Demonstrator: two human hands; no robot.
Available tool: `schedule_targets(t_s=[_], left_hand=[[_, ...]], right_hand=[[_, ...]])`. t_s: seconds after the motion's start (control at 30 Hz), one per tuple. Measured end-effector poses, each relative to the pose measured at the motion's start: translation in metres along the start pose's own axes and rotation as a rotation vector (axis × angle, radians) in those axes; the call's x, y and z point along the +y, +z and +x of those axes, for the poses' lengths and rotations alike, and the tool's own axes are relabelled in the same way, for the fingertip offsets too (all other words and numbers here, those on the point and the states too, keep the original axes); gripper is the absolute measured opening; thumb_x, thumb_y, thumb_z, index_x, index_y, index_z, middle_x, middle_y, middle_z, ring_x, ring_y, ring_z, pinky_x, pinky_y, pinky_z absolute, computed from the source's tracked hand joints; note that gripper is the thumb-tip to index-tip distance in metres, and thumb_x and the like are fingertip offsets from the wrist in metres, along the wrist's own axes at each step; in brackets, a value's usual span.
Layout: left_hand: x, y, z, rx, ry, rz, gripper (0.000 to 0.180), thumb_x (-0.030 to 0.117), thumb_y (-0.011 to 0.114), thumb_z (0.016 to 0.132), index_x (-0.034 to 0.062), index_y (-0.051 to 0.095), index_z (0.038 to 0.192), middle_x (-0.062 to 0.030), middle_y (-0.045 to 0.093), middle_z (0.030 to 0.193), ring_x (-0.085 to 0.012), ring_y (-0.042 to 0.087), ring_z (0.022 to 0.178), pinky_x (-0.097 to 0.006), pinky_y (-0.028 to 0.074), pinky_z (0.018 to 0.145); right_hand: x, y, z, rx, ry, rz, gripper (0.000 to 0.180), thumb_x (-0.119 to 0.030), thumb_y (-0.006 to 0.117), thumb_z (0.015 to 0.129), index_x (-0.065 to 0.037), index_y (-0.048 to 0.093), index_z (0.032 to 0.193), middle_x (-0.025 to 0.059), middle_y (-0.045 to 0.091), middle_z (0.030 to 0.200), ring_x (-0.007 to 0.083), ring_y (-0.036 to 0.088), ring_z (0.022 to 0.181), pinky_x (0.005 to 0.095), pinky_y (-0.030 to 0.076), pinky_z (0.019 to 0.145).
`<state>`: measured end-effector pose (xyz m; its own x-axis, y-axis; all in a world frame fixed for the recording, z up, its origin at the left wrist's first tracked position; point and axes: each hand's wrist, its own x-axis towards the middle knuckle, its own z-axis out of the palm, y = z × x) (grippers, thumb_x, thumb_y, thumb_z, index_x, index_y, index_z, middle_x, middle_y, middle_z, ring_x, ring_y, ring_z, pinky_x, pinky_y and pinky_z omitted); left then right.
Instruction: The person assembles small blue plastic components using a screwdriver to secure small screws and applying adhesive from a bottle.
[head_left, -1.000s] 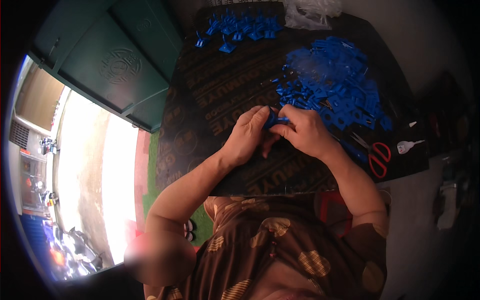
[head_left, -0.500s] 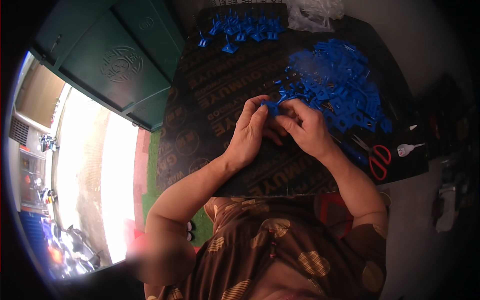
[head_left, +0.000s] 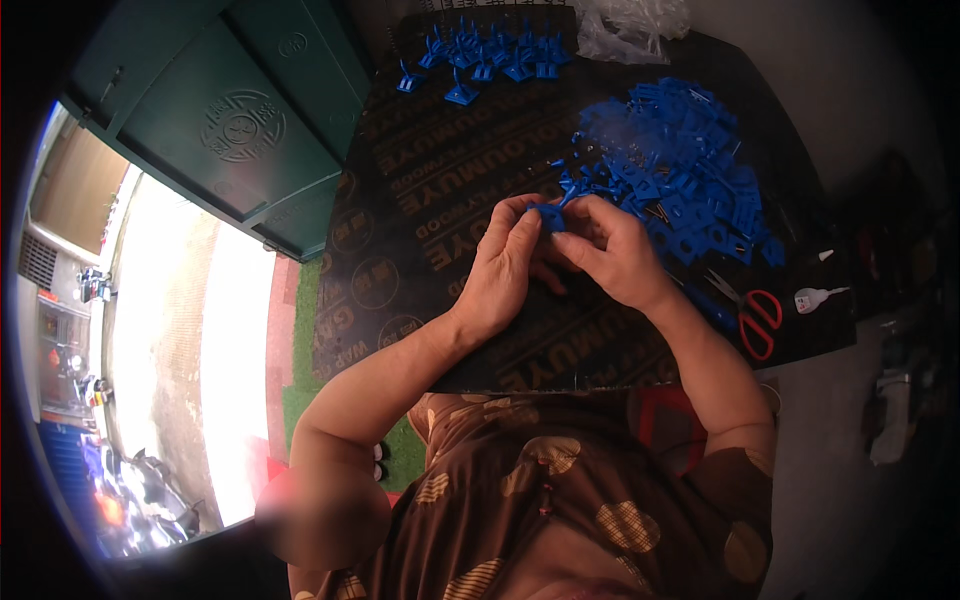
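Since 1 s ago, L hand (head_left: pixel 503 270) + R hand (head_left: pixel 618 258) shifted fwd w/ blue pc (head_left: pixel 547 216). L pinches pc above board (head_left: pixel 480 140); R at its edge, pinch hidden, can't tell. Standing pcs (head_left: pixel 482 70) far L prob. done; big loose-parts pile (head_left: pixel 680 135) left.

Brown lettering (head_left: pixel 455 205) spans the black tabletop (head_left: pixel 450 365); the green door (head_left: pixel 170 110) bears round emblems (head_left: pixel 243 126).

The left hand (head_left: pixel 503 265) and right hand (head_left: pixel 615 252) hold a small blue piece (head_left: pixel 547 217) between them, over the near half of a dark table (head_left: pixel 395 235). A heap of blue parts (head_left: pixel 690 150) lies far right, red-handled scissors (head_left: pixel 744 300) and a white bottle (head_left: pixel 810 299) near right, stemmed blue pieces (head_left: pixel 483 70) far left
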<state>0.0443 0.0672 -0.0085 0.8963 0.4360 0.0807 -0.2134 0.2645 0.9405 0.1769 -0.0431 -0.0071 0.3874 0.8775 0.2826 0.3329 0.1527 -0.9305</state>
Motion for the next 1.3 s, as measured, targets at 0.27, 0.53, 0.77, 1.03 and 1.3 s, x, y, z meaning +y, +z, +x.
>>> schedule_targets(t_s=[0.27, 0.53, 0.77, 1.03, 1.3], left_hand=[[0.009, 0.001, -0.001, 0.016, 0.0, 0.011, 0.039, 0.03, 0.038, 0.101, -0.0007, 0.037, 0.125, -0.013, 0.054, 0.102, -0.0192, 0.064, 0.077, -0.026, 0.053, 0.057], [0.022, -0.008, 0.002, 0.04, -0.03, 0.243, 0.036, 0.023, 0.06, 0.092, -0.0063, 0.055, 0.112, -0.0079, 0.063, 0.084, -0.0116, 0.06, 0.068, -0.022, 0.05, 0.056], [0.028, -0.012, 0.005, -0.024, -0.18, 0.282, 0.035, 0.018, 0.066, 0.086, -0.0064, 0.056, 0.109, -0.0072, 0.064, 0.08, -0.0102, 0.059, 0.059, -0.022, 0.048, 0.051], [0.027, -0.025, 0.012, 0.151, -0.067, 0.21, 0.03, 0.022, 0.063, 0.088, -0.0044, 0.057, 0.103, -0.0079, 0.064, 0.079, -0.0109, 0.057, 0.056, -0.022, 0.047, 0.048], [0.026, -0.026, 0.014, 0.145, -0.03, 0.239, 0.03, 0.022, 0.064, 0.088, -0.0036, 0.057, 0.101, -0.007, 0.064, 0.079, -0.0099, 0.056, 0.057, -0.022, 0.046, 0.049]], right_hand=[[-0.008, -0.009, 0.002, -0.037, 0.034, 0.115, 0.027, -0.017, 0.062, 0.089, 0.003, 0.058, 0.108, 0.0059, 0.062, 0.091, 0.0086, 0.058, 0.077, 0.0216, 0.047, 0.067], [-0.012, -0.014, 0.0, 0.008, 0.012, 0.018, 0.031, -0.02, 0.061, 0.089, 0.004, 0.058, 0.11, 0.0077, 0.062, 0.091, 0.0106, 0.057, 0.078, 0.0233, 0.047, 0.068], [-0.007, -0.021, 0.004, -0.042, -0.026, -0.01, 0.024, -0.012, 0.058, 0.091, 0.003, 0.06, 0.108, 0.0038, 0.057, 0.095, 0.0091, 0.055, 0.083, 0.0219, 0.045, 0.073], [-0.012, -0.084, 0.014, 0.463, -0.099, -0.585, 0.012, -0.008, 0.061, 0.084, 0.002, 0.064, 0.091, 0.0121, 0.065, 0.08, 0.0168, 0.062, 0.071, 0.0274, 0.047, 0.064], [-0.023, -0.096, 0.002, 0.069, 0.336, -0.874, 0.012, -0.009, 0.06, 0.085, -0.001, 0.068, 0.087, 0.0168, 0.068, 0.085, 0.0301, 0.066, 0.08, 0.0383, 0.053, 0.072]])
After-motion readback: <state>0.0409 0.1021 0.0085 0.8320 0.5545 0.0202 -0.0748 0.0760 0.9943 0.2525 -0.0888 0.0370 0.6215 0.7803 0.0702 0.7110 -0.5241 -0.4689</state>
